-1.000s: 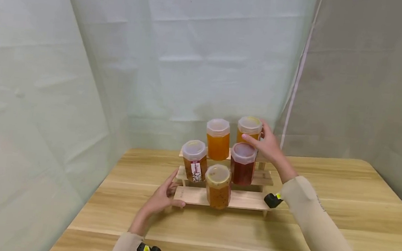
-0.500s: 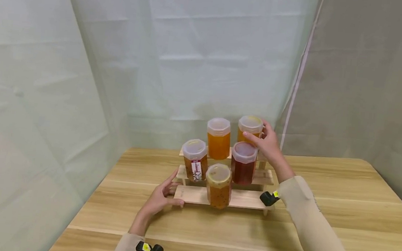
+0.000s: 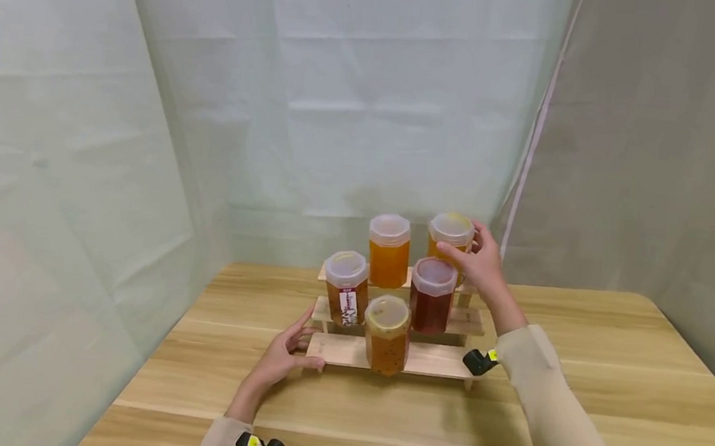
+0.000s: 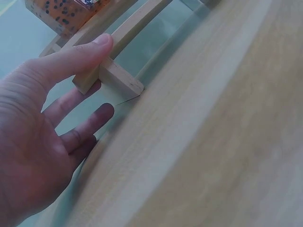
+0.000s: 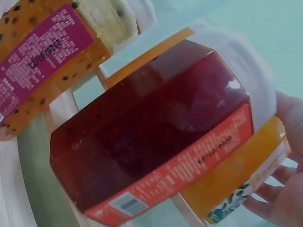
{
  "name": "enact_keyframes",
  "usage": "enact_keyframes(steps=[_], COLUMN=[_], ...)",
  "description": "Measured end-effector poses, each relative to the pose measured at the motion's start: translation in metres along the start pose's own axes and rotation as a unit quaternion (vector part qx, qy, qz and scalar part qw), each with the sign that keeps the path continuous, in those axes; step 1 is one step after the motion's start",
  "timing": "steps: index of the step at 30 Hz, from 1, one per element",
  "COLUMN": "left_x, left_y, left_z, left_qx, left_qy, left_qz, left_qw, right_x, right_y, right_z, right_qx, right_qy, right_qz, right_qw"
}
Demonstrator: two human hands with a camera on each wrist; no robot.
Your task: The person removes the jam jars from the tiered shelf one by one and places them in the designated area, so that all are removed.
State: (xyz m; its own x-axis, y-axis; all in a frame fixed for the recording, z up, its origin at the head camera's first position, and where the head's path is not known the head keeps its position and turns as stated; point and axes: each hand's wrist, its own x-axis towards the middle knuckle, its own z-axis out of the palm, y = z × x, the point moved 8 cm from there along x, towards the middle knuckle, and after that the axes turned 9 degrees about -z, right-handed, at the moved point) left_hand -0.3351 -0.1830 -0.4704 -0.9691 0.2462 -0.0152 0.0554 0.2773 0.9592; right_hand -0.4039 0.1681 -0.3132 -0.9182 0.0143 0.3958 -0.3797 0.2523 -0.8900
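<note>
My right hand (image 3: 481,264) grips a jar of orange-yellow preserve (image 3: 449,242) at the right of the top tier of a stepped wooden rack (image 3: 335,350). Its thumb lies across the front and its fingers go round the right side. A dark red jar (image 5: 151,123) stands in front of that one and covers its lower part. Low on the left, my left hand (image 3: 280,355) holds the end of the rack's bottom tier; in the left wrist view its thumb (image 4: 90,52) presses on the plank, with a finger below it.
Another orange jar (image 3: 388,258) stands on the top tier. A jar with a white and red label (image 3: 346,301) is at the left of the middle tier, and a seed-flecked jar (image 3: 387,344) on the bottom one. Pale cloth walls (image 3: 368,109) rise behind the wooden table (image 3: 571,416).
The jar in my right hand has shifted slightly right, widening the gap to the other orange jar. My left hand stays at the rack's end. The head view has tilted a little.
</note>
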Motion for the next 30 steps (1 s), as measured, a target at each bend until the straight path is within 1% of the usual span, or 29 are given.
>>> enact_keyframes(steps=[2, 7, 11, 15, 18, 21, 26, 30], left_x=[0.000, 0.000, -0.001, 0.001, 0.003, 0.004, 0.004, 0.005], left_y=[-0.001, -0.002, -0.002, -0.002, -0.001, 0.000, 0.000, 0.000], left_z=[0.001, 0.002, 0.002, 0.004, 0.004, 0.004, 0.006, 0.009], left_qx=[-0.002, -0.001, -0.007, -0.006, -0.004, -0.003, -0.005, -0.004], left_qy=[-0.004, -0.010, -0.013, -0.018, -0.018, -0.020, -0.027, -0.024], left_qz=[-0.003, -0.009, -0.014, -0.015, -0.010, -0.004, -0.001, -0.005], left_qw=[1.0000, 0.9999, 0.9998, 0.9997, 0.9998, 0.9998, 0.9996, 0.9997], right_x=[-0.004, -0.013, -0.020, -0.024, -0.028, -0.033, -0.045, -0.054], right_y=[0.001, 0.001, 0.003, 0.009, 0.017, 0.028, 0.048, 0.063], right_z=[-0.009, -0.039, -0.065, -0.092, -0.106, -0.114, -0.120, -0.123], right_qx=[-0.007, -0.019, -0.010, -0.004, -0.005, -0.007, -0.006, -0.008], right_qy=[0.023, 0.093, 0.138, 0.177, 0.192, 0.198, 0.202, 0.208], right_qz=[-0.005, -0.011, 0.007, 0.025, 0.041, 0.062, 0.090, 0.104], right_qw=[1.000, 0.995, 0.990, 0.984, 0.981, 0.978, 0.975, 0.973])
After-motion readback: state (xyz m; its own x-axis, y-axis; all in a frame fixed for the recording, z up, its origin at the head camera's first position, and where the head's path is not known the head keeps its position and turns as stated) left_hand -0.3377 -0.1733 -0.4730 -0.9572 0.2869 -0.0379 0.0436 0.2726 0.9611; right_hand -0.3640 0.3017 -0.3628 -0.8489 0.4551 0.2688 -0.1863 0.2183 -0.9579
